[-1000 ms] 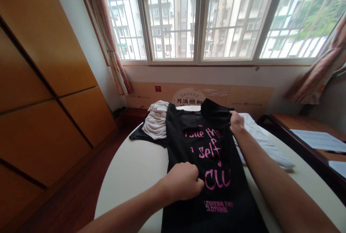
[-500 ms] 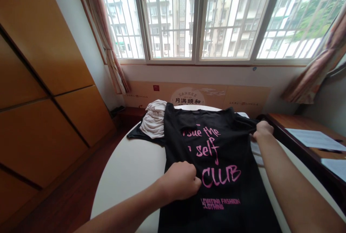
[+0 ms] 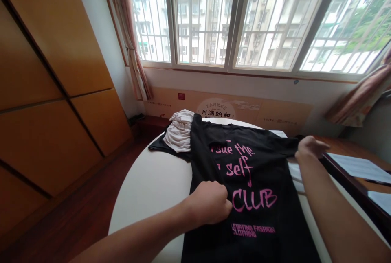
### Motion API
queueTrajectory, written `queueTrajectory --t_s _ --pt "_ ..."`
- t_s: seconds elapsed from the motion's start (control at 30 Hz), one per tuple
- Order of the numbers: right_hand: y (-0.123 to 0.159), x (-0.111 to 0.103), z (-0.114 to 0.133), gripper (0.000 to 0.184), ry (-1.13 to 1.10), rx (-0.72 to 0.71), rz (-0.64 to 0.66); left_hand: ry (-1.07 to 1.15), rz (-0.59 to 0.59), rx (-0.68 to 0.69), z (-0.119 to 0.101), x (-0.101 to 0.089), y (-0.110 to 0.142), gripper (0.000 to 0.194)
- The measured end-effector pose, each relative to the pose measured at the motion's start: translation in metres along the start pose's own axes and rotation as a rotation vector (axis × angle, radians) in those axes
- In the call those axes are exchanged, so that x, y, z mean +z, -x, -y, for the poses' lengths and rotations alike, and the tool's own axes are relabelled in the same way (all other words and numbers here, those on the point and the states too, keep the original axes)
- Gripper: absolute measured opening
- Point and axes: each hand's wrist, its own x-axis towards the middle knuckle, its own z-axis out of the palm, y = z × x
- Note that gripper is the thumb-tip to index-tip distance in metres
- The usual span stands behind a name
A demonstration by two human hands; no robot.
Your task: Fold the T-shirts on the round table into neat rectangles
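Note:
A black T-shirt [image 3: 256, 177] with pink lettering is spread on a white round table [image 3: 152, 185]. My left hand [image 3: 210, 202] is closed in a fist over the shirt's left half and grips its fabric, and a fold there covers the start of the lettering. At the far right, my right hand [image 3: 311, 148] is by the end of the outstretched sleeve [image 3: 284, 145]. Its fingers extend to the right, slightly blurred, and seem loosened from the cloth. Crumpled pale cloth [image 3: 180, 130] on top of dark cloth [image 3: 157, 144] touches the shirt's left shoulder.
To the right stands a brown wooden desk [image 3: 339, 143] with paper sheets [image 3: 357, 167] and a pen on it. A light-coloured item [image 3: 296, 175] shows from under the shirt's right side. Wooden cabinets [image 3: 45, 141] line the left; a barred window [image 3: 207, 23] lies ahead.
My right hand has moved outward and its fingers have straightened from a fist. The right sleeve is now stretched out flatter. My left fist stays on the shirt; the whole view has shifted slightly.

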Motion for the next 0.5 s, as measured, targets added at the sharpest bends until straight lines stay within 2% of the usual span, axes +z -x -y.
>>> queueTrajectory --t_s 0.07,0.13,0.2,0.23,0.3,0.4,0.5 --pt "0.017 0.012 0.022 0.040 0.084 -0.059 0.074 -0.011 0.007 -0.002 -0.003 -0.001 0.004 0.039" --pt "0.044 0.035 0.039 0.025 0.135 -0.090 0.309 -0.045 0.034 0.002 -0.008 -0.003 0.011 0.044" --pt "0.077 0.065 0.046 0.013 0.169 -0.037 0.596 -0.083 0.077 0.028 -0.016 -0.004 0.020 0.047" --pt "0.095 0.081 0.045 0.016 0.193 0.001 0.720 -0.097 0.099 0.048 -0.019 -0.005 0.024 0.046" --pt "0.126 0.112 0.040 0.022 0.247 0.071 0.885 -0.114 0.142 0.101 -0.025 -0.006 0.032 0.042" --pt "0.156 0.147 0.029 0.024 0.330 0.168 1.003 -0.147 0.201 0.181 -0.026 -0.006 0.039 0.036" --pt "0.166 0.168 0.020 0.024 0.382 0.211 1.034 -0.163 0.222 0.250 -0.022 -0.008 0.040 0.033"
